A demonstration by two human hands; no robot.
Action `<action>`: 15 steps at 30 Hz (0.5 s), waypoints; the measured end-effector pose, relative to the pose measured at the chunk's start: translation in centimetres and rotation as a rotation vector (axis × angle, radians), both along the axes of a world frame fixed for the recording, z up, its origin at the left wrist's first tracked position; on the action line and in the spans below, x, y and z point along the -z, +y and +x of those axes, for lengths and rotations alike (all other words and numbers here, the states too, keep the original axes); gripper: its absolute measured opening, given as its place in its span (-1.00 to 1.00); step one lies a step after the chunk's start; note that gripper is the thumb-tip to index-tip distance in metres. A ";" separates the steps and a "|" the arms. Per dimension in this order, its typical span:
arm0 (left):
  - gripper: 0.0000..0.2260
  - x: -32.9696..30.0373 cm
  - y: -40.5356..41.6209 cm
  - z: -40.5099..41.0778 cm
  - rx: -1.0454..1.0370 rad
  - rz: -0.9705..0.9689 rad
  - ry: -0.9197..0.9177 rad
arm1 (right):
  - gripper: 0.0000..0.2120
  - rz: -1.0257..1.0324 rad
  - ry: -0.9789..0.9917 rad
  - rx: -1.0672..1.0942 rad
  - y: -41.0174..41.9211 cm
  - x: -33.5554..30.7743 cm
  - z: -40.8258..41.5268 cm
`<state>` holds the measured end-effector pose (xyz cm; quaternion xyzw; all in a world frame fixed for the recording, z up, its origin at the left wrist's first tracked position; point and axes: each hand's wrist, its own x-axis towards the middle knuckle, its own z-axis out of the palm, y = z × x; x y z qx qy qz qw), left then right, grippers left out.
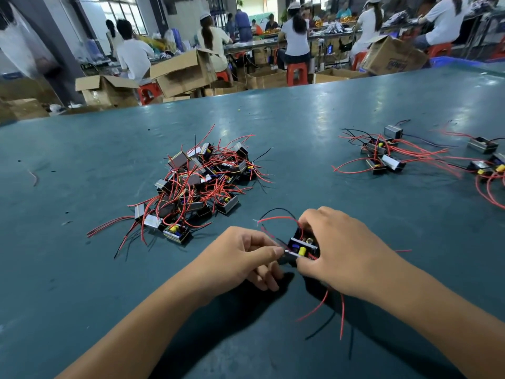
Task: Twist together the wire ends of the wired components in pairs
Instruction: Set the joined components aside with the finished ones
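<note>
Behind the teal bench (82,165) other workers sit among cartons. Near its front edge the right hand (344,250) grips a wired component (302,248), while the left hand (243,254) pinches at its corner, heap (196,184) untouched beside. Likely she's gathering two wire ends; next, cross and roll them.

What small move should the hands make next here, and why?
Probably the left hand should draw a wire pair clear and begin twisting. Both hands hold small black wired components between them, red and black wires still loop loose above, and others dangle under the right hand.
</note>
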<state>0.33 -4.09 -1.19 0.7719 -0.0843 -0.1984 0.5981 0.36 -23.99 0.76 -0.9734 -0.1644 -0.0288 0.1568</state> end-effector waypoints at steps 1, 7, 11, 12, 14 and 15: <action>-0.82 0.0 0.1 0.0 -0.007 0.002 -0.007 | -0.63 0.009 -0.003 0.018 -0.4 0.0 0.3; -0.87 -0.1 0.9 0.7 -0.134 -0.023 -0.105 | -0.57 0.153 -0.017 0.189 -3.6 -1.2 3.3; -0.88 0.0 1.6 1.4 -0.212 -0.022 -0.142 | -0.56 0.220 -0.007 0.305 -6.6 -2.1 6.8; -0.88 0.1 1.7 1.5 -0.218 -0.022 -0.143 | -0.56 0.179 -0.031 0.328 -7.3 -2.1 8.0; -0.88 0.2 1.8 1.6 -0.215 -0.022 -0.146 | -0.55 0.100 -0.096 0.375 -8.5 -2.2 10.7; -0.87 0.2 1.7 1.6 -0.211 -0.019 -0.151 | -0.55 0.064 -0.134 0.394 -8.9 -2.4 12.1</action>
